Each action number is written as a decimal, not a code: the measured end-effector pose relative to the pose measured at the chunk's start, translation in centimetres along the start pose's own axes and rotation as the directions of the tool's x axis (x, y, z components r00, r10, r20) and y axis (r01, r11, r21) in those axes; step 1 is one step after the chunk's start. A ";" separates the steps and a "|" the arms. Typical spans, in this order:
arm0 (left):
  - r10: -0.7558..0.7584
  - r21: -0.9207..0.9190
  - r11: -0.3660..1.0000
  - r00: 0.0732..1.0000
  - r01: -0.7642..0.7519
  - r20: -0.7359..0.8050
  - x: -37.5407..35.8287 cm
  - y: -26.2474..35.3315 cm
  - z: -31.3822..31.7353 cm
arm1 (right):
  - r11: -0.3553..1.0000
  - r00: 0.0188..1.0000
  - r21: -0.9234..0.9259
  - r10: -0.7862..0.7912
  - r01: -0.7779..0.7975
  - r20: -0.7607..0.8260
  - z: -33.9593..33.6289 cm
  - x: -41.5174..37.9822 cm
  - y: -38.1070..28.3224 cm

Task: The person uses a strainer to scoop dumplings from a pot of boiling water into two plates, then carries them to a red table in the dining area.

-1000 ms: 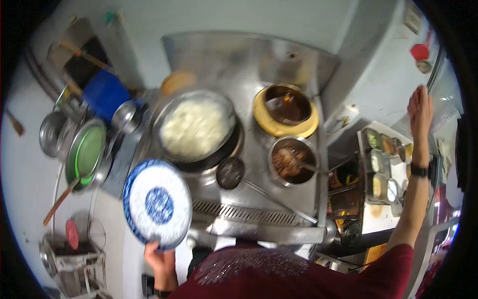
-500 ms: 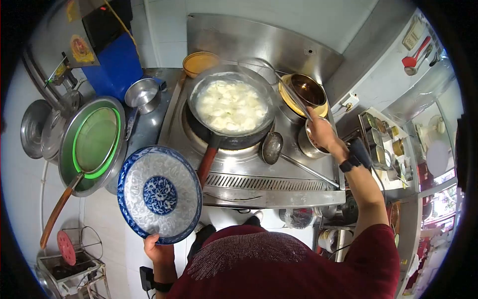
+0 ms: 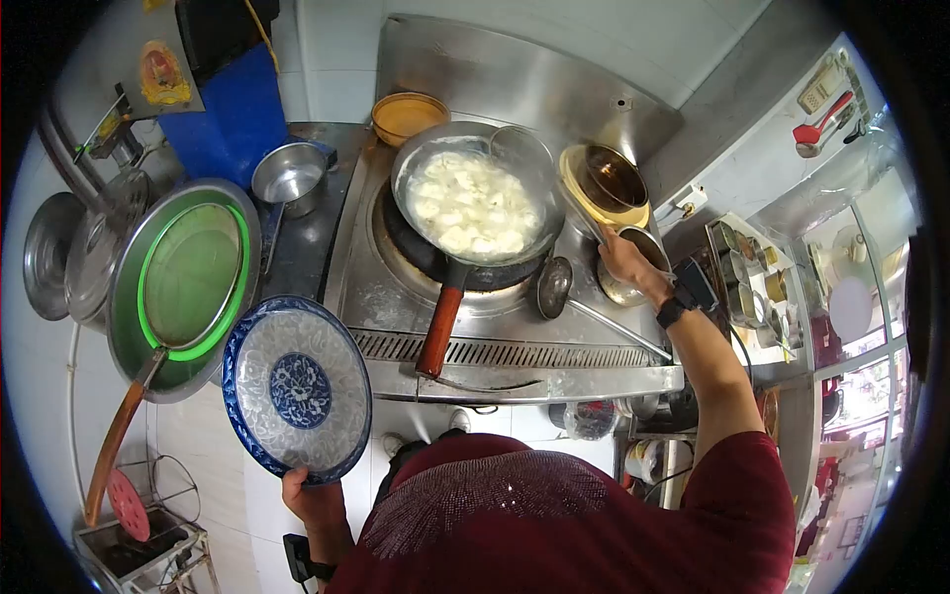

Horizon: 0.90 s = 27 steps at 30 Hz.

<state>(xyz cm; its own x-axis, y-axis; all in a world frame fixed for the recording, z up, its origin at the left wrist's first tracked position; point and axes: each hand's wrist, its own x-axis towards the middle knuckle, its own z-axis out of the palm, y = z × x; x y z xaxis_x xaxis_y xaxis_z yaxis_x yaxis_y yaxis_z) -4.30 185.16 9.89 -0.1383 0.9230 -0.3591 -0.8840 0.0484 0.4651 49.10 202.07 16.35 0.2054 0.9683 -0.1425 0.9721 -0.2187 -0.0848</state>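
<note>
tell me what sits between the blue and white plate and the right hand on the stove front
In the head view, between the blue and white plate in the left hand and the right hand lie the pan's red handle and a metal ladle.

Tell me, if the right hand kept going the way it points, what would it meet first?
Probably the long strainer handle at its fingertips: the right hand reaches up-left toward the wok of dumplings. Depth is unclear, and contact cannot be confirmed.
</note>
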 end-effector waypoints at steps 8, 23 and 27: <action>-0.001 0.024 1.000 1.000 0.001 0.026 0.9 -0.6 1.2 | 0.840 0.951 0.494 0.078 -0.224 0.299 -2.8 -2.8 -2.5; 0.006 0.041 0.999 0.999 -0.004 -0.036 0.3 -2.1 2.9 | 0.588 0.785 0.652 -0.046 -0.479 0.618 -2.2 -3.1 -4.8; 0.005 0.033 0.999 0.999 -0.003 -0.054 0.0 -2.2 3.1 | 0.463 0.777 0.719 -0.097 -0.518 0.622 0.3 -2.1 -4.5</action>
<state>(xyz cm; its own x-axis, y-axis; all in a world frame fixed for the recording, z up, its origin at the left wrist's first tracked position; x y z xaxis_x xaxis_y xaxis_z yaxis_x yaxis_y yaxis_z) -0.95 186.27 11.36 -0.1662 0.9015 -0.3997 -0.8682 0.0584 0.4928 44.29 201.02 16.75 -0.0056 0.6983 -0.7158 0.2621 -0.6897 -0.6750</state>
